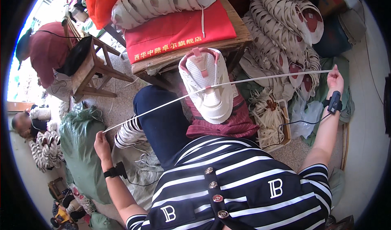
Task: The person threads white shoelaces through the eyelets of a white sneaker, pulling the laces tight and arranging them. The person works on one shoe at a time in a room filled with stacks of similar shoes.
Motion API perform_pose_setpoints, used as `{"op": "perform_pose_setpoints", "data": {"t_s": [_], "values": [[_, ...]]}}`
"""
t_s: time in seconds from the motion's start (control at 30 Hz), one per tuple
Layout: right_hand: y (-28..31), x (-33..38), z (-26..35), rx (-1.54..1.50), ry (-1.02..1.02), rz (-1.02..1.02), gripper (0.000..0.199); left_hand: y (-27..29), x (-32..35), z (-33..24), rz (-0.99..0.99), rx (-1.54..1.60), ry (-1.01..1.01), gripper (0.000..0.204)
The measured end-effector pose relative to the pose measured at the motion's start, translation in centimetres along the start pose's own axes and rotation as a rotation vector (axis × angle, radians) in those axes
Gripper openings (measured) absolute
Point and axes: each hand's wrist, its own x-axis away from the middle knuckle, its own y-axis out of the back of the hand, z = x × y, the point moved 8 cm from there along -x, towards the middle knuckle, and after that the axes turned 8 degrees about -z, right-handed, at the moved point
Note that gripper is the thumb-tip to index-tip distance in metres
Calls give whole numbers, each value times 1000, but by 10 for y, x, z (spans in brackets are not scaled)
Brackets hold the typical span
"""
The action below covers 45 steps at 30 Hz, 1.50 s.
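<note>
A white sneaker upper [220, 101] with pink trim rests on maroon striped cloth [243, 122] over my lap, its toe pointing toward me. Through the lowest part of its throat runs a white shoelace [269, 76], stretched taut out to both sides. Far to the left, my left hand [102, 146] is closed on one end of the lace. The other end is pinched in the raised fingers of my right hand [335, 81], out at the right. Neither hand touches the upper.
Ahead stands a wooden table [244, 30] with red cloth [179, 38] and a row of nested uppers [163, 6]. More uppers [281, 34] and a box of laces [269, 116] lie right. A green sack [83, 152], wooden chair [95, 69] and other people are left.
</note>
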Motion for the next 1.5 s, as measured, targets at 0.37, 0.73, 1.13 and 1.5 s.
{"op": "perform_pose_setpoints", "data": {"t_s": [0.37,0.73,1.13,1.5], "values": [[-22,61,12,470,725,-281,30,-38,0,145,-235,1948,1064,23],[-152,256,-236,773,-84,435,39,0,-23,78,-351,1255,713,37],[-251,433,-322,1240,25,1154,15,-95,81,-409,464,1124,-216,22],[-308,467,-321,1656,824,1558,14,-132,110,-403,605,858,-77,29]]}}
